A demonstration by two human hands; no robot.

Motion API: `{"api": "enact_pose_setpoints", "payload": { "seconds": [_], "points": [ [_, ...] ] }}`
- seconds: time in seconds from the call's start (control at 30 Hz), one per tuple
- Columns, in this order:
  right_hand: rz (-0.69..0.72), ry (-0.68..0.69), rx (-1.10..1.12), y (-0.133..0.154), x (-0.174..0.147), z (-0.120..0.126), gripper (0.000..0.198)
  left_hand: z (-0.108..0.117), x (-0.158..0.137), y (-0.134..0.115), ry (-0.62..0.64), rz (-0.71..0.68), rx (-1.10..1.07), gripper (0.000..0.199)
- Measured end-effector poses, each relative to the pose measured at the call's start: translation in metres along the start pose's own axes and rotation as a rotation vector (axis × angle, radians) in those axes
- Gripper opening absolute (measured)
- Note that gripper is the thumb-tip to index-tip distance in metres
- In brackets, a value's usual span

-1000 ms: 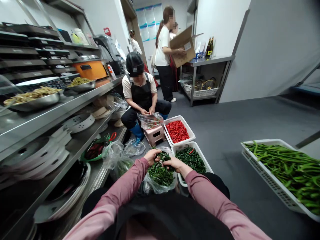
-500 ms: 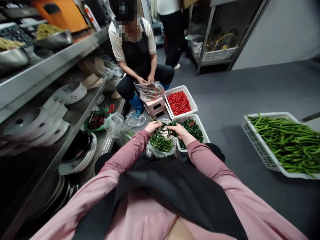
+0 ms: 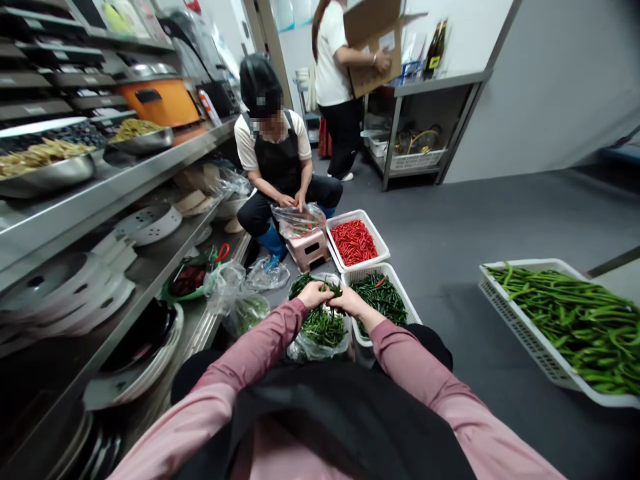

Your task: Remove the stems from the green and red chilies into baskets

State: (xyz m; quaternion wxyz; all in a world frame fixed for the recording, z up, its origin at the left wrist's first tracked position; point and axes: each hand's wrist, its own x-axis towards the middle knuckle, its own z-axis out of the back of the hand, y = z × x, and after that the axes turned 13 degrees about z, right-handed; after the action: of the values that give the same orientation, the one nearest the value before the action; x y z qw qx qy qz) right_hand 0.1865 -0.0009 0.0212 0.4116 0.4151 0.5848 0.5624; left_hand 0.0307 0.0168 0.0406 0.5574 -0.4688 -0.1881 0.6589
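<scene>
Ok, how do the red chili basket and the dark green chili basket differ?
The red chili basket stands farther off; the green chili basket is nearer, by the right hand. The red chili basket holds red chilies; the green chili basket holds dark green ones with a single red chili on top. Both are white.

Long two-tone pink sleeves (image 3: 267, 333), black apron (image 3: 340, 420), black trousers (image 3: 436, 343)

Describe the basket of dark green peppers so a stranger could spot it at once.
Find the seated co-worker and the pink stool in front. Right of that is a white basket of red peppers; the next white basket nearer you is it. Its dark green peppers, topped by one red pepper, set it apart.
</scene>
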Motion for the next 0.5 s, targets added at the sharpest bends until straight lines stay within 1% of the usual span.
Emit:
{"api": "enact_pose_setpoints", "payload": {
  "seconds": [0.1, 0.2, 0.3, 0.4, 0.5],
  "points": [
    [0.005, 0.028, 0.093, -0.003, 0.000, 0.000, 0.024, 0.001, 0.002, 0.003, 0.065, -0.035, 0.018, 0.028],
    [-0.001, 0.087, 0.148, -0.004, 0.000, 0.003, 0.026, 0.000, 0.004, 0.010, 0.108, -0.052, -0.090, 0.033],
    [-0.009, 0.131, 0.144, -0.004, 0.000, 0.005, 0.028, -0.002, 0.003, 0.014, 0.115, -0.017, -0.224, 0.039],
    [-0.004, 0.149, 0.146, -0.004, -0.001, 0.008, 0.026, -0.002, -0.002, 0.013, 0.142, 0.024, -0.328, 0.042],
    [0.011, 0.168, 0.107, -0.006, -0.003, 0.010, 0.024, 0.000, -0.008, 0.009, 0.147, 0.049, -0.330, 0.042]
  ]
}}
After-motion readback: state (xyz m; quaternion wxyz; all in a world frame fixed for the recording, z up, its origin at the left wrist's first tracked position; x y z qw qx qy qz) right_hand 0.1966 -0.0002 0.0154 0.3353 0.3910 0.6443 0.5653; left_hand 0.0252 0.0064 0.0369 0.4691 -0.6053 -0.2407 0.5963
